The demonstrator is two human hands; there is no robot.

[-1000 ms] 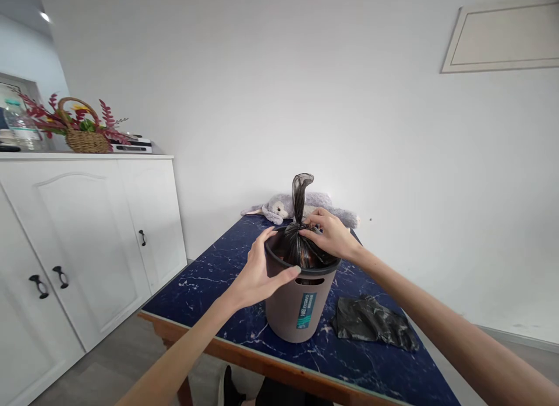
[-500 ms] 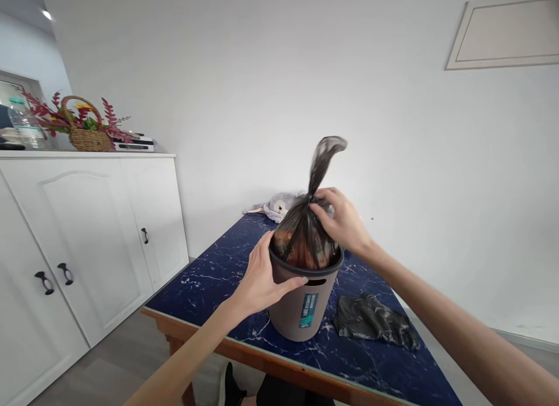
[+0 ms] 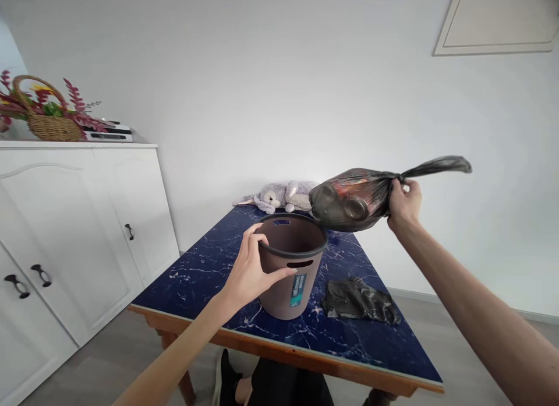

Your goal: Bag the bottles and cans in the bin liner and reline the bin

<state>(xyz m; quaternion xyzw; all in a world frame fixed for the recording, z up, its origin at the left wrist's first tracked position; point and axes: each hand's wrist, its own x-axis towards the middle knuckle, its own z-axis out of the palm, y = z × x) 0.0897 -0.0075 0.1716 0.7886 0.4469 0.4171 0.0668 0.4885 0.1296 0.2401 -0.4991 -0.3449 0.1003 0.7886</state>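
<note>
A grey-brown bin (image 3: 283, 286) with a dark rim stands upright near the front of the blue table, with no bag inside it. My left hand (image 3: 253, 266) grips its left side, fingers over the rim and thumb on the outer wall. Pinched at its knot by my right hand (image 3: 404, 203), a filled, see-through black bag (image 3: 349, 199) hangs in the air, tilted sideways, right of and above the bin's rim. Cans or similar round items show through it. A folded black bag (image 3: 360, 301) lies on the table, right of the bin.
Plush toys (image 3: 279, 196) lie at the far edge of the blue marbled table (image 3: 209, 260). A white cabinet (image 3: 87, 219) stands at the left, bearing a flower basket (image 3: 55, 126). A wall rises behind the table.
The filled bag has come out of the bin and moved right with my right hand, tipping sideways. My left hand still holds the bin. The view has shifted a little to the right.
</note>
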